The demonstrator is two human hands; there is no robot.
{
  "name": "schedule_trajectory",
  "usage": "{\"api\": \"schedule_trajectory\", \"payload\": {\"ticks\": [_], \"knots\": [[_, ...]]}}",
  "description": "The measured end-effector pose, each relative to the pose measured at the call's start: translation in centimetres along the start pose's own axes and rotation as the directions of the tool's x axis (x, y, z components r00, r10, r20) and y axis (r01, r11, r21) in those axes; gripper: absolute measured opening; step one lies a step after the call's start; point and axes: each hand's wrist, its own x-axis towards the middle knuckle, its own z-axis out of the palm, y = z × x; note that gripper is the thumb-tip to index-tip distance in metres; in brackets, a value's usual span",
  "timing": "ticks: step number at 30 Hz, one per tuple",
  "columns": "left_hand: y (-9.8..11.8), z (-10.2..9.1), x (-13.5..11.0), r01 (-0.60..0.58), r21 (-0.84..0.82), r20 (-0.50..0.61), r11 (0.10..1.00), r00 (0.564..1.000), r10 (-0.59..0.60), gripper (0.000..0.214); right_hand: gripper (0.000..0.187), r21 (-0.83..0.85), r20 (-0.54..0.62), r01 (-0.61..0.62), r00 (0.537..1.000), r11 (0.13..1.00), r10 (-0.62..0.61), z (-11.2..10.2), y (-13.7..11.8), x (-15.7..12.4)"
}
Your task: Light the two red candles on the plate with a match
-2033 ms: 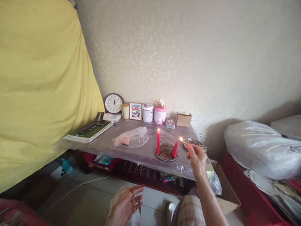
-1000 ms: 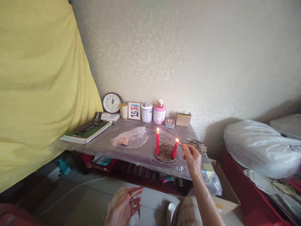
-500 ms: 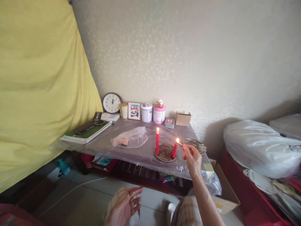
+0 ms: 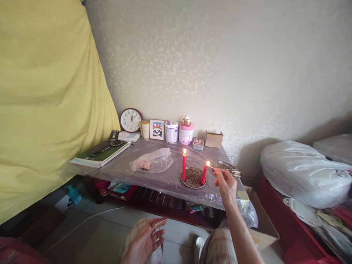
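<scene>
Between the thumb and fingers of my right hand [image 4: 226, 183] is a lit match [image 4: 211, 167]. Its flame is at the wick of the shorter red candle [image 4: 204, 175], which leans slightly right. The taller red candle [image 4: 184, 167] burns upright at the left. Both stand on a round metal plate [image 4: 194, 187] covered with dark grains. My left hand [image 4: 144, 240] is low in front of the table, palm up, with a small flat matchbox [image 4: 158, 222] held against the fingers. Behind my right hand, a second plate [image 4: 223, 164] of grains has several matchsticks [image 4: 236, 172] at its right edge.
A plastic sheet covers the low table [image 4: 165, 182]. On it are a clear bag [image 4: 161, 161], books [image 4: 101, 154], a clock [image 4: 131, 120], a framed picture [image 4: 157, 129], tubs [image 4: 172, 132] and a small carton [image 4: 213, 139]. A cardboard box [image 4: 265, 220] and white bags [image 4: 302, 172] are at the right.
My right hand and the match have shifted very slightly right, with the flame still at the shorter candle's wick. My left hand has barely moved.
</scene>
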Motion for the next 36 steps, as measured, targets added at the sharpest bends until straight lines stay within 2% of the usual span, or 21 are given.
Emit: {"api": "schedule_trajectory", "payload": {"ticks": [3,6,11,13,16,18,21,25,32,36], "knots": [[0.0,0.0,-0.1,-0.002,0.0,0.011,1.0,1.0,0.002,0.043,0.047,0.024,0.011,0.01,1.0,1.0,-0.011,-0.3,-0.1,0.0],[0.0,0.0,-0.1,-0.001,-0.008,0.012,1.0,1.0,0.001,0.04,0.046,0.053,0.022,0.024,0.999,0.998,-0.025,-1.0,-1.3,0.2],[0.2,-0.3,-0.3,0.011,-0.015,0.015,1.0,1.0,-0.01,0.042,0.039,0.256,0.118,0.091,0.985,0.962,-0.124,-3.8,-5.2,1.7],[0.3,-0.3,-0.2,0.018,-0.01,0.012,1.0,1.0,-0.018,0.042,0.041,0.232,0.155,0.091,0.98,0.969,-0.129,-5.2,-5.6,2.7],[0.3,-0.5,0.0,0.029,-0.006,0.018,1.0,0.999,-0.029,0.041,0.042,0.018,0.084,0.111,0.99,0.994,-0.112,-6.7,-4.1,4.2],[0.2,-0.7,0.2,0.039,-0.014,0.031,0.999,0.999,-0.039,0.041,0.041,-0.063,0.046,0.089,0.995,0.994,-0.087,-7.4,-2.5,4.8],[0.0,-1.3,0.5,0.057,-0.026,0.041,0.998,0.998,-0.056,0.042,0.044,-0.079,-0.004,0.067,0.998,0.995,-0.067,-8.4,-0.7,5.5],[-0.3,-2.1,1.1,0.067,-0.029,0.049,0.997,0.997,-0.066,0.041,0.053,-0.045,-0.056,0.085,0.995,0.995,-0.087,-9.4,0.4,6.7],[-0.5,-2.5,1.3,0.083,-0.011,0.058,0.996,0.995,-0.082,0.031,0.049,-0.316,-0.171,0.046,0.98,0.948,-0.104,-9.2,4.7,7.9],[-0.5,-3.1,1.4,0.114,-0.02,0.029,0.993,0.993,-0.114,0.021,0.046,-0.435,-0.177,0.063,0.972,0.898,-0.154,-8.4,6.5,8.4]]}}
